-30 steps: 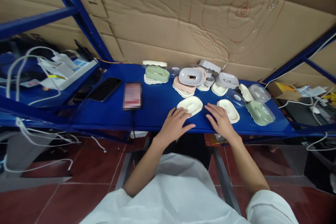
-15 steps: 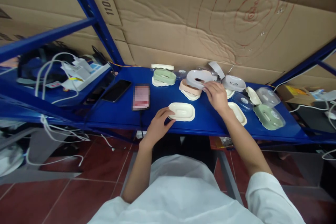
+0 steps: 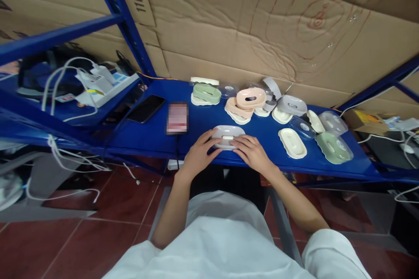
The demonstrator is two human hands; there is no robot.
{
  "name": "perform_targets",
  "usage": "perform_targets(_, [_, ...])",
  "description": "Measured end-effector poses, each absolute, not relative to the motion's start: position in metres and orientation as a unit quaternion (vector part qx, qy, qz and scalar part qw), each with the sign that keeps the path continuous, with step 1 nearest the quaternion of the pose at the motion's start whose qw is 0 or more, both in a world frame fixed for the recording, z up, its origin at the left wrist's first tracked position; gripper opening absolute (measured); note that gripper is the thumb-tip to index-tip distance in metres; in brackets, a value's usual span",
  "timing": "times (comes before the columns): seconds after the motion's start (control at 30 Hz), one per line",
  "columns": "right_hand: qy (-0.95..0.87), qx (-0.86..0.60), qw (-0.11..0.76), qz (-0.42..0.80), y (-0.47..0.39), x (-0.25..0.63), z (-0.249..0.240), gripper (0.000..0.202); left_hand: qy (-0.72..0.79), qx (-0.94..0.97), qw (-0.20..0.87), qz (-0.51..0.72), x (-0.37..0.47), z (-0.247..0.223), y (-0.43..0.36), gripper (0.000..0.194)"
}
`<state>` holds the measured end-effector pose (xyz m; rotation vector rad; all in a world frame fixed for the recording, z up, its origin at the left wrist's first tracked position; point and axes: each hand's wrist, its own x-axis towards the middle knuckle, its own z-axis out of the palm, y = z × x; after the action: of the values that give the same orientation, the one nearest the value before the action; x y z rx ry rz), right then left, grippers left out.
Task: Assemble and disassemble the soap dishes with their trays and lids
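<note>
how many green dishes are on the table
2: one green dish at the back left, on a cream dish, and another green dish near the right end. Any hidden ones can't be ruled out.

The glossy pale-gray soap dish tray (image 3: 229, 130), a rounded oblong with a central slot showing cream beneath, sits level, slot upward, near the table's (image 3: 266, 133) front edge.
</note>
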<state>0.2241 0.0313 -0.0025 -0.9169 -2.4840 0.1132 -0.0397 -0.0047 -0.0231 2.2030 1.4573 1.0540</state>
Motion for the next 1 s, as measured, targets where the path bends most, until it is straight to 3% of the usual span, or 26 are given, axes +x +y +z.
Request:
perform_targets(0.2, [-0.917, -0.329, 0.223, 0.041, 0.055, 0.226, 0.024, 0.037, 0.51, 0.759, 0.154, 0.375, -0.039, -0.02, -0.005, 0.028])
perform_targets(0.3, [-0.898, -0.374, 0.229, -0.027, 0.105, 0.205, 0.047, 0.041, 0.512, 0.756, 0.157, 0.375, -0.038, -0.018, -0.005, 0.027])
perform_targets(0.47, [-0.873, -0.449, 0.145, -0.125, 0.198, 0.137, 0.064, 0.058, 0.509, 0.754, 0.157, 0.385, -0.039, -0.019, -0.006, 0.026])
perform_targets(0.57, [-0.859, -0.482, 0.125, -0.119, 0.226, 0.108, 0.064, 0.048, 0.507, 0.752, 0.161, 0.39, -0.04, -0.02, -0.006, 0.026])
perform_targets(0.7, [-0.841, -0.506, 0.143, -0.125, 0.231, 0.11, 0.073, 0.033, 0.506, 0.75, 0.169, 0.391, -0.041, -0.02, -0.007, 0.025])
perform_targets(0.9, [-0.859, -0.417, 0.289, -0.07, 0.164, 0.171, 0.074, 0.04, 0.494, 0.736, 0.211, 0.411, -0.045, -0.017, -0.007, 0.02])
perform_targets(1.0, [-0.872, -0.347, 0.345, 0.001, 0.105, 0.203, 0.047, 0.046, 0.498, 0.711, 0.239, 0.435, -0.047, -0.022, -0.005, 0.034])
